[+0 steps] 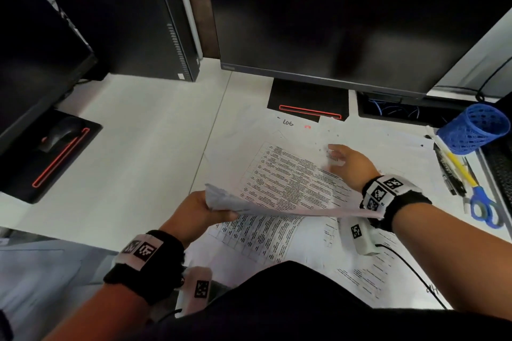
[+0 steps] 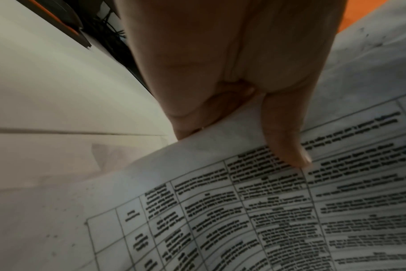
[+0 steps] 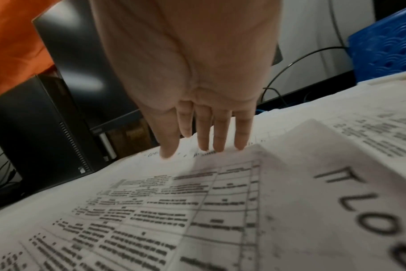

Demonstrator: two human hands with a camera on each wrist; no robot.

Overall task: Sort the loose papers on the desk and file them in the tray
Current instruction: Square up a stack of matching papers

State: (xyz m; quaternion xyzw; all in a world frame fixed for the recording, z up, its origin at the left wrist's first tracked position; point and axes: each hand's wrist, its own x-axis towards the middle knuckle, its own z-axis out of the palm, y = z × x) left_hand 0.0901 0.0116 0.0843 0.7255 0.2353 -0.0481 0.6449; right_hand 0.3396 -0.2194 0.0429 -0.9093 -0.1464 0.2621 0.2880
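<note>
So I'm mid-gather here. My left hand (image 1: 194,209) pinches a small sheaf of papers (image 1: 277,209) by its corner, thumb on top, lifted off the white surface (image 1: 133,133). My right hand (image 1: 350,165) lies flat with its fingers (image 3: 218,135) straight, pressing the printed table sheet (image 1: 288,174) among the loose pages in front of the monitor (image 1: 346,22). Next I'd guess: slide that sheet onto the sheaf without creasing it. Can't see any tray yet. A blue mesh pen cup (image 1: 475,127), pens and scissors (image 1: 483,209) sit right; a PC tower (image 1: 133,14) back left.
</note>
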